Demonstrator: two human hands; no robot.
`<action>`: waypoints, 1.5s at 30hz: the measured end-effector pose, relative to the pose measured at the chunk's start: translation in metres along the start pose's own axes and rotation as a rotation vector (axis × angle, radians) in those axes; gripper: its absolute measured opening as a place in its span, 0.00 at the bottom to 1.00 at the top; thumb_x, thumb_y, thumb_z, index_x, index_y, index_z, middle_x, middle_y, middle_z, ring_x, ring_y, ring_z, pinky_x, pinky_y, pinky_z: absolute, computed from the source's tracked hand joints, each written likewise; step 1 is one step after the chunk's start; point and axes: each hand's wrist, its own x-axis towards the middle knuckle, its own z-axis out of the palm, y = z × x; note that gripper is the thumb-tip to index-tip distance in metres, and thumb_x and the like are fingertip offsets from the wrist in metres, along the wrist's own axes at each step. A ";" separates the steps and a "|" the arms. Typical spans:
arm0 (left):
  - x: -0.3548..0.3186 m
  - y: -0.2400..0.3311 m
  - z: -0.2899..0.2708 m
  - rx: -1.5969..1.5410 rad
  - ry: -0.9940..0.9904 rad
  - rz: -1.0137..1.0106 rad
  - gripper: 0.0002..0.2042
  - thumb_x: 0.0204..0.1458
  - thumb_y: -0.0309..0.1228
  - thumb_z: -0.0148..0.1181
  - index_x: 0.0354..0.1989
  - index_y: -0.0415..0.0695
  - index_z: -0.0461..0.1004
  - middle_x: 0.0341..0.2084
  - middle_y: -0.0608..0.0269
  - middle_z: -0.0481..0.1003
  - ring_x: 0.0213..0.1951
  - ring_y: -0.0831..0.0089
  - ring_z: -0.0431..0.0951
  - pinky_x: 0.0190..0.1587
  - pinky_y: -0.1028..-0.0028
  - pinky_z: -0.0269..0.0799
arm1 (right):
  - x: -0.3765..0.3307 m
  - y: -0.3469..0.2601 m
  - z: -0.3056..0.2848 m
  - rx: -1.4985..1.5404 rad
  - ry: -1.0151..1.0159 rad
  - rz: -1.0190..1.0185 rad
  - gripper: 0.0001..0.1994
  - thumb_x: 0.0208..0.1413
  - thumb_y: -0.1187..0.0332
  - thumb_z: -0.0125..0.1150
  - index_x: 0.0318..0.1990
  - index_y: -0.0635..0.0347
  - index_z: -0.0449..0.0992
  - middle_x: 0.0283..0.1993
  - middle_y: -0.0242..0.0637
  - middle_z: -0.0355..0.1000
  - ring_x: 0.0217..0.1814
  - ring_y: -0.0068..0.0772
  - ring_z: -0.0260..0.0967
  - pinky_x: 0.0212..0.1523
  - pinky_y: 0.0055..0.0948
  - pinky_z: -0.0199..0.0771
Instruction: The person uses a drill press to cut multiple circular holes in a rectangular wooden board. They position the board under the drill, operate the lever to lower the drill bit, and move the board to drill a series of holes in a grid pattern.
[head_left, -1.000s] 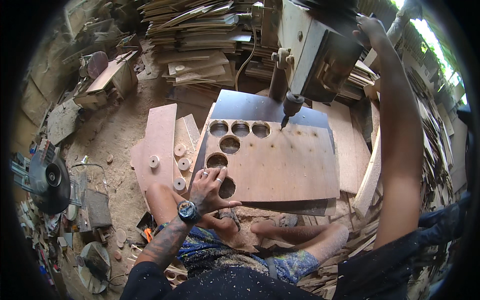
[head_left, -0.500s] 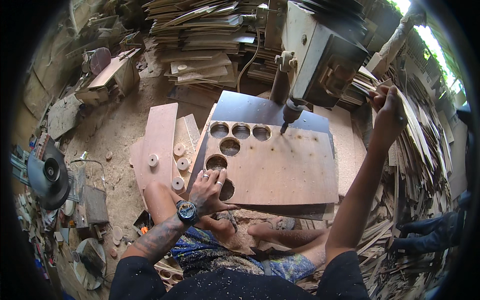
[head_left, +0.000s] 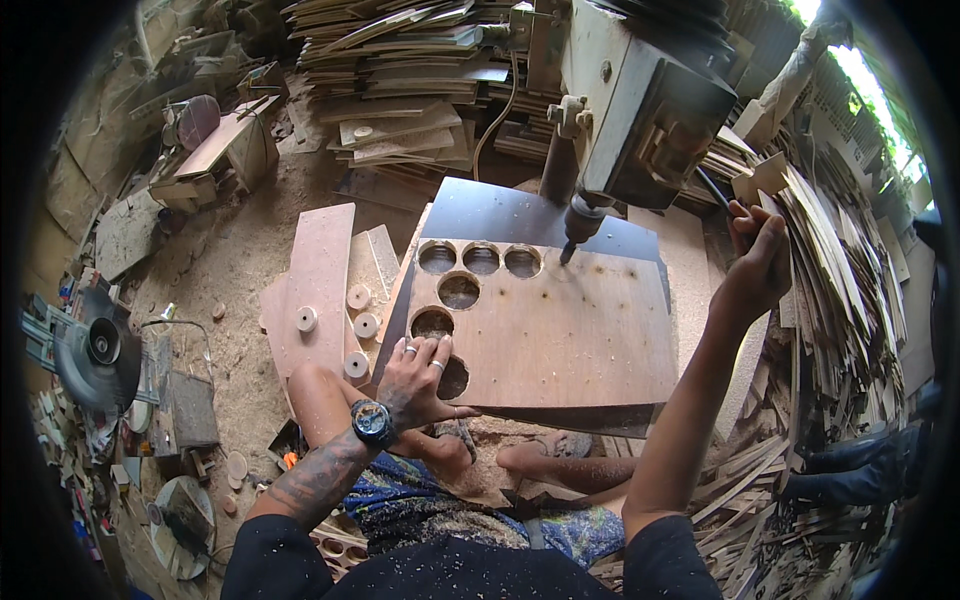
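A light plywood board (head_left: 560,340) lies on a dark sheet (head_left: 500,205) under a drill press (head_left: 625,110). Several round holes (head_left: 458,292) run along its left side and upper left corner, and small dark marks dot the rest. My left hand (head_left: 412,385) lies on the board's lower left edge beside the holes, fingers stretched out flat, thumb along the near edge. The drill bit (head_left: 568,252) points down at the board near its far edge; whether it touches is unclear. Off to the right, my right hand (head_left: 755,260) has its fingers curled round the press's lever (head_left: 714,190).
Wooden discs with centre holes (head_left: 356,365) rest on loose planks (head_left: 315,270) to the left. Stacked boards (head_left: 400,70) stand at the back, and thin wood strips (head_left: 840,270) pile up on the right. A grinder-like machine (head_left: 100,340) sits far left. Sawdust covers the floor.
My right hand has come down, toward me and slightly left, with the lever. The board looks shifted very slightly; my left hand stays on it.
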 end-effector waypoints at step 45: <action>0.001 0.000 0.000 0.004 0.039 -0.001 0.57 0.29 0.66 0.76 0.63 0.32 0.68 0.48 0.50 0.71 0.53 0.53 0.73 0.63 0.53 0.67 | -0.036 0.038 -0.006 0.087 0.040 -0.017 0.22 0.77 0.58 0.42 0.41 0.69 0.76 0.39 0.46 0.79 0.48 0.38 0.82 0.53 0.32 0.84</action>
